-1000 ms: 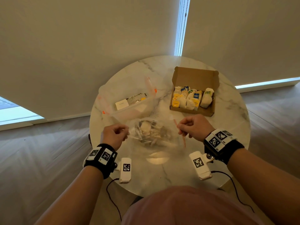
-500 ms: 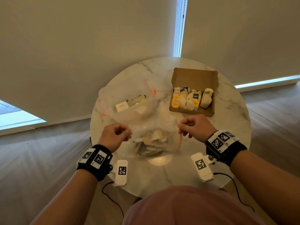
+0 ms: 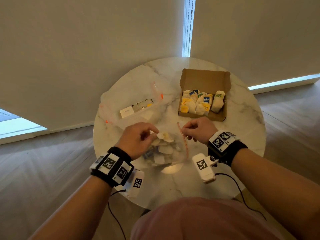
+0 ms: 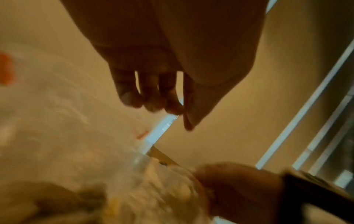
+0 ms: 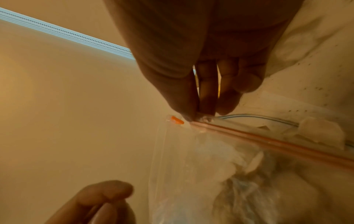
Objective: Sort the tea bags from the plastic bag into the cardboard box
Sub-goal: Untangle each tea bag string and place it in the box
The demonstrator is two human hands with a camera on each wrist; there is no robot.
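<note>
Right hand (image 3: 199,131) pinching zip-bag (image 3: 170,153) rim taut; left hand (image 3: 138,141) fingers loose, empty. Grab top tea bag (image 3: 163,135) only imo.

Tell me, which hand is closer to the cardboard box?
Right. The right hand sits just in front of the cardboard box, pinching the plastic bag; the left hand is farther off, leftward.

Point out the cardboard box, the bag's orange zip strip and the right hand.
cardboard box (image 3: 202,116): head view, front wall.
orange zip strip (image 5: 268,140): right wrist view, mid strip.
right hand (image 3: 199,129): head view, back of hand.
</note>
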